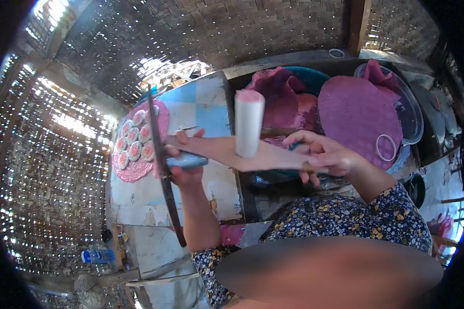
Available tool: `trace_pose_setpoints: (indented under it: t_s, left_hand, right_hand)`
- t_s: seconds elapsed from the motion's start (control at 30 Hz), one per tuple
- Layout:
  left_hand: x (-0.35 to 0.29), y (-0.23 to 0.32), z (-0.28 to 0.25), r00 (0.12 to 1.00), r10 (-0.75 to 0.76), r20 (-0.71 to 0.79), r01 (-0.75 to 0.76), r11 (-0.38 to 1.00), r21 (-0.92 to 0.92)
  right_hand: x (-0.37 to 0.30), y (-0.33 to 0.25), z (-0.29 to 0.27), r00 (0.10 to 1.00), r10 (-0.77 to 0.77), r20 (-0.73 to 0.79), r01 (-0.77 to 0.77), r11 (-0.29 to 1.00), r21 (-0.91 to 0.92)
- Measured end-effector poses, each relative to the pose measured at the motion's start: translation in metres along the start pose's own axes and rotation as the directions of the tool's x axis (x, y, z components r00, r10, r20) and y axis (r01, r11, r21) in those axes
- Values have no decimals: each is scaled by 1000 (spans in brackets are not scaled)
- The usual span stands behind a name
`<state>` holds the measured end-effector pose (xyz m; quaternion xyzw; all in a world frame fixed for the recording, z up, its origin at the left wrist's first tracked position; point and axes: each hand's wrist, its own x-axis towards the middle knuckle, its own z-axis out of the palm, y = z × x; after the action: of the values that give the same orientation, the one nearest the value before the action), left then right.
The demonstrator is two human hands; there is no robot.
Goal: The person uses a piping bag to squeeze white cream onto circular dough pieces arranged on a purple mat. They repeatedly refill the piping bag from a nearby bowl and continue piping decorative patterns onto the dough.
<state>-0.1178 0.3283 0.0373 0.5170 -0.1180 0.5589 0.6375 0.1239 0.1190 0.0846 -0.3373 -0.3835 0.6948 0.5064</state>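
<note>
Left hand (186, 162) is clenched around a long dark blade (163, 165) (runs 12 to 6 o'clock). Right hand (322, 154) pinches a flat wooden paddle (258, 158), white cylinder (249, 122) upright on it at 9 o'clock of that grip. Pink sheet (358, 116) beyond, at 1 o'clock.

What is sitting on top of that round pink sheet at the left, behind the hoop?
Small pale round discs with pink centres lie in rows on the pink sheet. The dark hoop edge in the left hand covers part of it.
</note>
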Motion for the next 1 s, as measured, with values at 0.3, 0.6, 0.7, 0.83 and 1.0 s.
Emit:
trace_pose_setpoints:
  t_s: [0.3, 0.6, 0.7, 0.83, 1.0]
  left_hand:
    - [-1, 17, 71, 964, -264, -39, 264, 919, 292]
    - [-39, 9, 120, 971, -74, 226, -229, -33, 973]
    - [-52, -2, 134, 975, -64, 211, -217, -112, 970]
    - [-62, -11, 151, 981, -61, 184, -192, -155, 969]
    - [-89, -42, 165, 968, -63, 245, -252, -262, 931]
  right_hand:
    - [-31, 23, 6, 989, 129, 76, -124, 990, -67]
    - [-59, -2, 20, 799, -589, -124, 376, 649, -662]
    - [-60, 3, 12, 658, -740, 139, 241, 32, -970]
    - [-78, 19, 7, 734, -675, 67, 186, 105, -977]
    - [-91, 44, -36, 736, -670, 100, 209, 84, -974]
